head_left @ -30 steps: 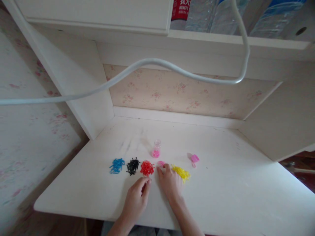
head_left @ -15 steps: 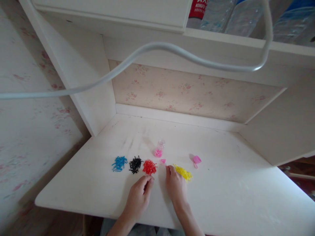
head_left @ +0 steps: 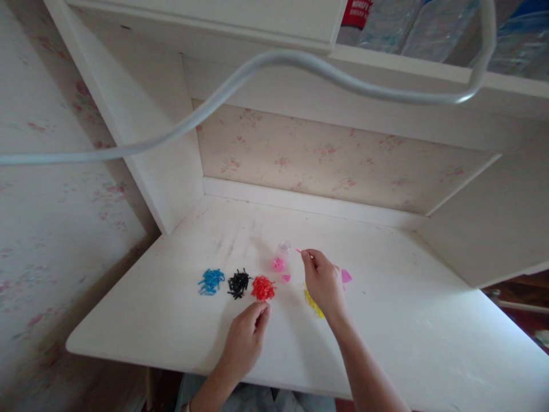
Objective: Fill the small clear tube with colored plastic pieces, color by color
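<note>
My right hand (head_left: 321,280) is raised over the desk, pinching a tiny pink piece (head_left: 298,250) just right of a small clear vial (head_left: 281,257) partly filled with pink pieces. A few loose pink pieces (head_left: 285,278) lie below the vial. My left hand (head_left: 245,339) rests on the desk with curled fingers, its tips just below the red pile (head_left: 262,288). Left of that sit a black pile (head_left: 238,283) and a blue pile (head_left: 210,281). The yellow pile (head_left: 313,303) is partly hidden under my right hand. A pink lid (head_left: 345,276) peeks out to its right.
The white desk (head_left: 407,332) sits in an alcove with a side panel (head_left: 154,149) on the left and floral wallpaper behind. A white cable (head_left: 274,60) hangs across the view. Plastic bottles (head_left: 420,26) stand on the shelf above.
My right hand lifted from beside the yellow pile and moved up toward the vial, now pinching a pink piece. The left hand stayed below the red pile.
</note>
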Demonstrator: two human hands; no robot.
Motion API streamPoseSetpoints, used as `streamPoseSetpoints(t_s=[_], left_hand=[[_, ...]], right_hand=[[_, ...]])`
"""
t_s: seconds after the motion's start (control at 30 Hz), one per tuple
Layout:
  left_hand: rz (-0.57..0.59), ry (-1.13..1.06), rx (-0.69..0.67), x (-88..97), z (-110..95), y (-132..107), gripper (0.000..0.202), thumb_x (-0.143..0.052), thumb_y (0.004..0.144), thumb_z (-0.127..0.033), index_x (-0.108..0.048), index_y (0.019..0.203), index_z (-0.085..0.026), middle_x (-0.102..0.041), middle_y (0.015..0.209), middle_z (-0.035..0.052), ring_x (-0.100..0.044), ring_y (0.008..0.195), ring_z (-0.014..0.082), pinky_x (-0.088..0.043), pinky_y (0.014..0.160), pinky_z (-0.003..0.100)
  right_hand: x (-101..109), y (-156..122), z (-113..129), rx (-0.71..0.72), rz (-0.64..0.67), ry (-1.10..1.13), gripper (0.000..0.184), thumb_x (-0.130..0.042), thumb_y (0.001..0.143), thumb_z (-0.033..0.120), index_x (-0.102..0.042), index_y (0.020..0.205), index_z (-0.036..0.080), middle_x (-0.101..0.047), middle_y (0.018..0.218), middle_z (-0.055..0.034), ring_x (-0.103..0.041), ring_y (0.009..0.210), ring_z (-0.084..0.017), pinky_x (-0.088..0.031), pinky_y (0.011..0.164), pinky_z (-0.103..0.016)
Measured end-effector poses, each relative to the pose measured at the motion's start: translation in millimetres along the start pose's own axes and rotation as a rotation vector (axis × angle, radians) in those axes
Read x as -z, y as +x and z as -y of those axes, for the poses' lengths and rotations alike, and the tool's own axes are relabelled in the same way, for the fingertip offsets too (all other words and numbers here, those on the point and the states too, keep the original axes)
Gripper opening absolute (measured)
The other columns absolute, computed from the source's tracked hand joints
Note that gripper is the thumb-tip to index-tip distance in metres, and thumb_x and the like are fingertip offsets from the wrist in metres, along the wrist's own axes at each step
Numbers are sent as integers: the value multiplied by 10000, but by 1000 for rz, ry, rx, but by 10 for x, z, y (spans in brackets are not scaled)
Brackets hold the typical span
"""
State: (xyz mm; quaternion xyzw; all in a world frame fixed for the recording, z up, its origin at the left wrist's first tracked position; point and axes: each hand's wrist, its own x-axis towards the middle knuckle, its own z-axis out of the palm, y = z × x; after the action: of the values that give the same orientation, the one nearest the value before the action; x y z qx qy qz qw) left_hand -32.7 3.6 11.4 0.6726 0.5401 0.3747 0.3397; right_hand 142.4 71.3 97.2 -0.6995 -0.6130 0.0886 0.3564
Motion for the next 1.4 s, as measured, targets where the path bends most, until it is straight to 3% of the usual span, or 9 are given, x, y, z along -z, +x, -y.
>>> streamPoseSetpoints(t_s=[0.17,0.43,0.8,0.97,1.1,1.23,1.4], left_hand=[[1,4,0,10,-13,4,294,-362,934,-342,-588,807,-204,-604,702,5,-543,636,130,-401,620,225],[-1,13,2,13,-22,0,317,-348,937,-355,-569,770,-200,-587,674,1,-535,620,128,-389,604,223],[15,31,-6,21,-38,-1,319,-336,940,-348,-550,752,-203,-579,672,3,-530,619,130,-386,592,223],[12,33,-11,15,-26,-9,302,-355,933,-341,-590,801,-206,-614,703,9,-555,639,134,-403,610,218],[11,18,-3,2,-18,-6,292,-370,930,-341,-609,834,-205,-634,724,13,-573,652,136,-415,611,213],[17,22,-41,-3,-11,-3,255,-392,925,-316,-607,840,-210,-654,764,17,-601,696,134,-435,660,210],[30,187,-69,-41,-52,20,265,-381,926,-285,-611,811,-217,-669,762,30,-629,711,147,-439,663,216]], right_hand=[[-132,191,120,83,55,-81,347,-375,934,407,-663,992,222,-708,777,-38,-637,677,-150,-354,582,-225],[-248,239,157,85,90,-264,365,-361,946,431,-656,1046,242,-712,787,-49,-643,687,-165,-342,583,-235],[-197,199,75,93,32,-148,384,-351,936,437,-664,1008,227,-692,711,-25,-624,638,-146,-347,589,-224],[-206,26,-31,19,42,-24,402,-352,915,466,-673,953,226,-664,651,-8,-594,569,-138,-332,532,-224],[-342,-239,-227,-71,135,18,373,-381,896,462,-672,918,230,-620,573,18,-567,525,-134,-319,503,-220],[-489,-549,-429,-114,229,0,325,-393,892,410,-662,940,233,-658,632,0,-594,564,-149,-348,534,-228],[-548,-806,-556,-76,223,32,355,-354,912,403,-656,935,218,-683,691,-42,-622,632,-178,-375,575,-254]])
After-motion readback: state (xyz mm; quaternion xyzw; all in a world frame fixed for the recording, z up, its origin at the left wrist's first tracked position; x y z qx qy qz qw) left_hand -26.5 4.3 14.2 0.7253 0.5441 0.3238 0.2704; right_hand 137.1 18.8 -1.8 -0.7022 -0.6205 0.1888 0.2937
